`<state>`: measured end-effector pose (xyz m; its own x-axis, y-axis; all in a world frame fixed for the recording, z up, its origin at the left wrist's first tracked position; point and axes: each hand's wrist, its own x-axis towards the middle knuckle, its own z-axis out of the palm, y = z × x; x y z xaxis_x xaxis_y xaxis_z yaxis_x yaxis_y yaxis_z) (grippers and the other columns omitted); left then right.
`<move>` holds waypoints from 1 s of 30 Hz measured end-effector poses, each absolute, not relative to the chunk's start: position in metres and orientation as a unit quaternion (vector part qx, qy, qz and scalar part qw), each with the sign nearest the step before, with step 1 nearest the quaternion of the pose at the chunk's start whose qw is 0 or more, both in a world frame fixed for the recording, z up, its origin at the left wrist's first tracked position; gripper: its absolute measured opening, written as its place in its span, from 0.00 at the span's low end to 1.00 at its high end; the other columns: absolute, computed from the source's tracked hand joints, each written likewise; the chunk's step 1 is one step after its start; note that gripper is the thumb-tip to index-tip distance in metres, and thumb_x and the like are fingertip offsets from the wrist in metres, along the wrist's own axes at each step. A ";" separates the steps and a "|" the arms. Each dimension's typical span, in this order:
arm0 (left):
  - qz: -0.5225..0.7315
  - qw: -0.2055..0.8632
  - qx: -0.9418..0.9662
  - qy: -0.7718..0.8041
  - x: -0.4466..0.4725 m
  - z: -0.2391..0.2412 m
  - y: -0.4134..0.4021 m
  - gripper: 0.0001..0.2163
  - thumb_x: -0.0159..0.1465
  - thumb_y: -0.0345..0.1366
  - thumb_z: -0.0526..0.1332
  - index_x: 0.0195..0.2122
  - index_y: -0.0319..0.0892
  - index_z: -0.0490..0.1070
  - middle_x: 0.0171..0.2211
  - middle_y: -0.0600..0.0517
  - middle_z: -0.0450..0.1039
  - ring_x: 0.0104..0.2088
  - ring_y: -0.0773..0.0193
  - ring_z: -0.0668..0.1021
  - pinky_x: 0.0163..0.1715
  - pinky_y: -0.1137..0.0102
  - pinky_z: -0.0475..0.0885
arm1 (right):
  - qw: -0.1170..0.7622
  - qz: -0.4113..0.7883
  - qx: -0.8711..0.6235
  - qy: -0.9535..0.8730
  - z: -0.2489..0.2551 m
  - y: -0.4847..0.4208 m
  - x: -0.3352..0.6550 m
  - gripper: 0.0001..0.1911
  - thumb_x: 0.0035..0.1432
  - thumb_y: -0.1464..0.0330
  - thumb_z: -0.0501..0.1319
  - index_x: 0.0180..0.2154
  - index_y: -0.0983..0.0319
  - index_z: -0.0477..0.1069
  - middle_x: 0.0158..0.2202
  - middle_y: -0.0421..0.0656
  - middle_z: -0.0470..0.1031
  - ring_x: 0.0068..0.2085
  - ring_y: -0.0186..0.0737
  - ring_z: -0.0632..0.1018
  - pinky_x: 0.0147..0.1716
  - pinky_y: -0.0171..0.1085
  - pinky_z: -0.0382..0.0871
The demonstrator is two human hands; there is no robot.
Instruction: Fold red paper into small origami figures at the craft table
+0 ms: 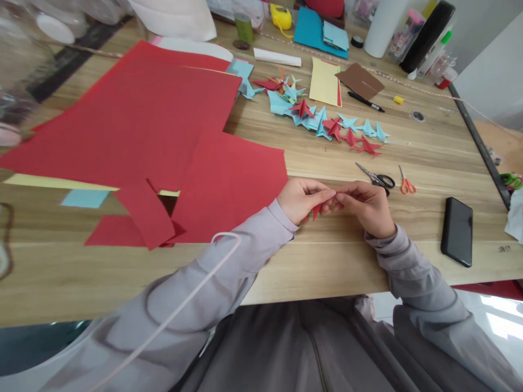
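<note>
Left hand: our left hand (300, 198) is closed in a pinch on the small red folded paper piece (316, 210), thumb against fingertips.
Right hand: our right hand (368, 206) pinches the same piece from the other side.
Hands: together, fingertips touching over the piece.
Location: the piece is held low over the light wooden table (327, 261), just beside the corner of the large red paper sheets (163, 125). Its pointed ends hang below the fingers.
Handling: we judge it very light and thin, stiffer where the layers stack. It should crumple or tear easily, and its creases should hold.
Grip point: we judge the layered middle and folded edges to be the safest hold, not the thin points.
Nearby: the black-handled scissors (378, 178) and orange-handled scissors (406, 185) lie just beyond the right hand. The black phone (456, 231) lies further right. A row of folded red and light-blue paper figures (327, 122) lies well apart.
Writing: we can read none; the labels on the far containers are too small.
</note>
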<state>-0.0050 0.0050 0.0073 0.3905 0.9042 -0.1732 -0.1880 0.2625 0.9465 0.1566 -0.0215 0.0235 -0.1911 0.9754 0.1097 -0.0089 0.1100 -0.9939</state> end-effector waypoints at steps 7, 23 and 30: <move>0.393 0.677 0.488 0.388 -0.006 0.011 0.005 0.07 0.52 0.35 0.68 0.25 0.36 0.75 0.17 0.53 0.73 0.19 0.69 0.74 0.21 0.73 0.71 | 0.470 0.513 -0.430 -0.576 0.022 -0.022 0.157 0.08 0.53 0.64 0.66 0.32 0.63 0.75 0.26 0.41 0.79 0.27 0.35 0.80 0.28 0.35 0.75; 0.385 0.555 0.606 0.420 -0.009 0.019 0.002 0.06 0.56 0.34 0.62 0.28 0.36 0.75 0.19 0.52 0.72 0.19 0.70 0.72 0.20 0.74 0.67 | 0.482 0.475 -0.446 -0.586 0.021 -0.020 0.157 0.07 0.52 0.65 0.67 0.30 0.62 0.75 0.23 0.39 0.77 0.25 0.33 0.77 0.27 0.34 0.74; 0.434 0.391 0.721 0.374 -0.011 0.017 0.001 0.06 0.58 0.31 0.59 0.30 0.38 0.75 0.28 0.49 0.74 0.26 0.68 0.74 0.26 0.74 0.68 | 0.471 0.429 -0.467 -0.614 0.023 -0.020 0.161 0.09 0.52 0.63 0.66 0.31 0.62 0.75 0.26 0.41 0.77 0.27 0.34 0.77 0.28 0.36 0.74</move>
